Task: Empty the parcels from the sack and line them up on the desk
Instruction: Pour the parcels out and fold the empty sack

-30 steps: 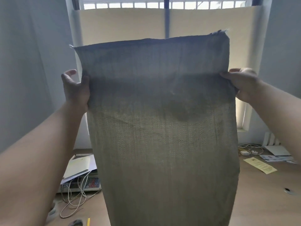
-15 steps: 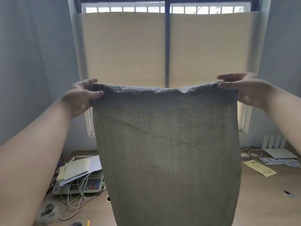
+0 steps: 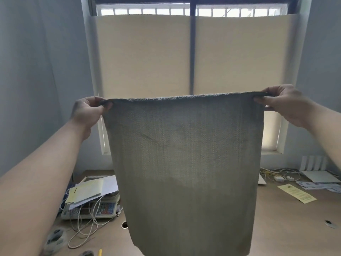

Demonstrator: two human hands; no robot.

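Sack (image 3: 184,163) first: in the head view, the only one we have, it hangs flat across the middle of the frame, from about 9 to 3 o'clock along its top edge and down to 6 o'clock, in front of the window blind (image 3: 144,56) and above the desk (image 3: 276,224). Our left hand (image 3: 86,111) pinches the top corner at 9 o'clock, thumb and fingers curled over the cloth; our right hand (image 3: 287,106) pinches the other corner at 3 o'clock in the same way. A second ago a band of cloth stood up above our hands, which gripped the sides lower down. Now that band is gone, and the top runs level and taut between the two grips. Light shows through the weave and nothing bulges, so we judge the sack empty and being folded or shaken out. No parcels are in view. The desk behind the cloth is hidden, so we cannot tell whether they lie there. At 8 o'clock papers (image 3: 88,191) sit on a scale (image 3: 103,209) with white cables (image 3: 83,228); at 4 o'clock lies a yellow leaflet (image 3: 297,193).
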